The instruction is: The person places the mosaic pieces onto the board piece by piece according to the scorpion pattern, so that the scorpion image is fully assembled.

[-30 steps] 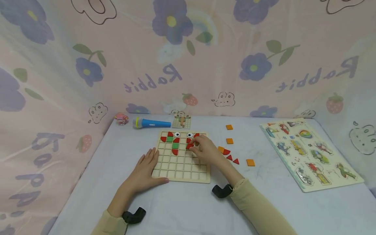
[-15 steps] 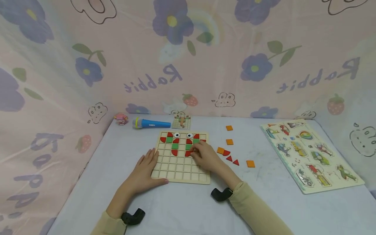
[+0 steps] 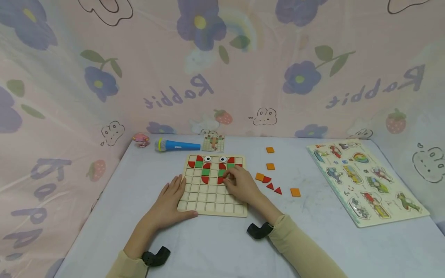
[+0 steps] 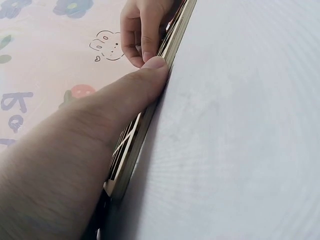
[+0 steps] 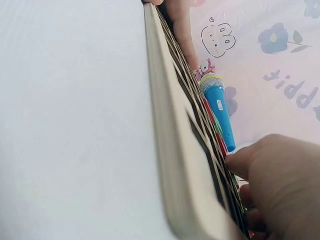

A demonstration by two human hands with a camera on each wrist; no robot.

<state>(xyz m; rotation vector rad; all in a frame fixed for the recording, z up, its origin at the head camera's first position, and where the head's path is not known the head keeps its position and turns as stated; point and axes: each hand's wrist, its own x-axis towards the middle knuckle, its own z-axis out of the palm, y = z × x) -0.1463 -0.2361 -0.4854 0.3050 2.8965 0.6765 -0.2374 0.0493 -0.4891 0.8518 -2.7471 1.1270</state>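
In the head view a wooden grid board (image 3: 213,199) lies on the table with red and green tiles and two eye tiles in its upper rows. My left hand (image 3: 167,202) lies with fingers straight along its left edge, thumb at the front rim. My right hand (image 3: 241,185) reaches over the board's right side, fingers bent. Its thumb and forefinger pinch a red quarter-circle tile (image 3: 220,180) just below a green square (image 3: 221,173). The right wrist view shows the right thumb (image 5: 240,162) down at the tiles; the fingers are partly hidden.
Right of the board lie several orange squares (image 3: 295,192), two red triangles (image 3: 278,190) and another red quarter-circle (image 3: 266,179). Behind it are a pattern card (image 3: 213,143), a blue toy microphone (image 3: 179,145) and a pink figurine (image 3: 141,139). A picture puzzle board (image 3: 368,181) lies far right.
My right hand has moved the red quarter-circle tile slightly down, below the green square, and the fingers stay there. The left hand keeps its place on the board.
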